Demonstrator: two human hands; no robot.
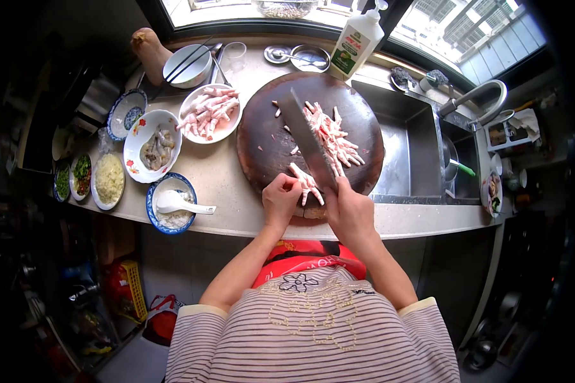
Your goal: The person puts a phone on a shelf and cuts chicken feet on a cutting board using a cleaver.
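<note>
My right hand (351,214) grips the handle of a broad cleaver (305,135), whose blade slants up and to the left above the round wooden chopping board (255,137). At the board's near edge, my left hand (281,201) is closed, its fingertips on a chicken foot (308,184) just left of the blade. Right of the blade lies a heap of chopped chicken feet (332,137), and a few small bits are scattered on the left side. A white plate of more chicken feet (233,122) stands left of the board.
On the left of the counter are a flowered bowl of shrimp (134,140), a plate of minced garlic (108,180) and a blue-rimmed bowl (151,210) with a spoon. A pump bottle (358,45) stands behind the board. The steel sink (396,159) is to the right.
</note>
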